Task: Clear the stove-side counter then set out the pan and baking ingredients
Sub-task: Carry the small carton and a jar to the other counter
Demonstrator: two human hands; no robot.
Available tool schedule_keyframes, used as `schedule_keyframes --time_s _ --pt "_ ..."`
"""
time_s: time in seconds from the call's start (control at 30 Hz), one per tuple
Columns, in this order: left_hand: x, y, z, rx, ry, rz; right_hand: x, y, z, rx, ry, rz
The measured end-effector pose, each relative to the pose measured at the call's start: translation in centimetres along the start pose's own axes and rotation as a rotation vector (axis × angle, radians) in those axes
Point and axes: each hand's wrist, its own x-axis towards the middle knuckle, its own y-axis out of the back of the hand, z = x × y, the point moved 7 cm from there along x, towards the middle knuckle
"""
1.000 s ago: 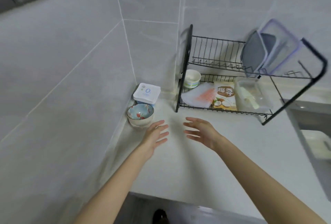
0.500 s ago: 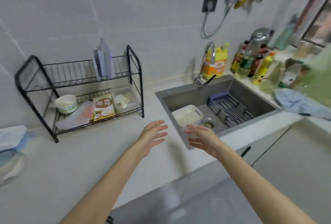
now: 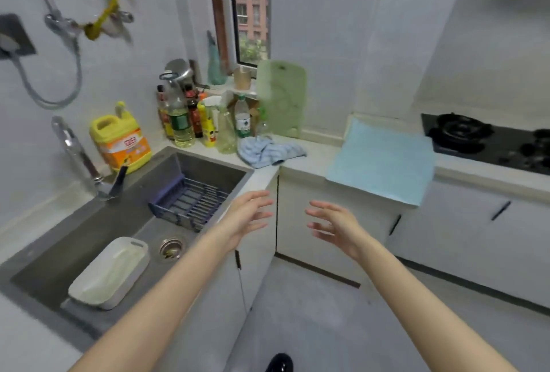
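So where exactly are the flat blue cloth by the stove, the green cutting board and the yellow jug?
flat blue cloth [image 3: 384,160], head view, middle of its spread surface.
green cutting board [image 3: 282,98], head view, centre of its upright face.
yellow jug [image 3: 122,139], head view, on its orange label.

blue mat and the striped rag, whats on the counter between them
Nothing: in the head view the counter between the rag and the mat is bare. The green board leans on the wall behind that stretch.
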Motion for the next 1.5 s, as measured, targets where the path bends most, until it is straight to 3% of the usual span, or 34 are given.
schedule_keyframes --time_s 0.43,0.83,1.13,1.5 --pt "19.0 -31.4 8.4 0.299 -0.111 -0.544 6.0 28.0 -9.7 0.165 0.141 0.503" --pt "21.6 -60.8 6.7 0.393 -0.051 -0.889 1.5 52.1 -10.8 0.326 0.193 0.884" --pt "23.0 -82.9 4.8 0.389 -0.055 -0.940 0.5 73.5 -12.5 0.334 0.195 0.943" --pt "28.0 -104.3 5.4 0.383 -0.115 -0.873 1.1 96.6 -17.9 0.282 0.190 0.989"
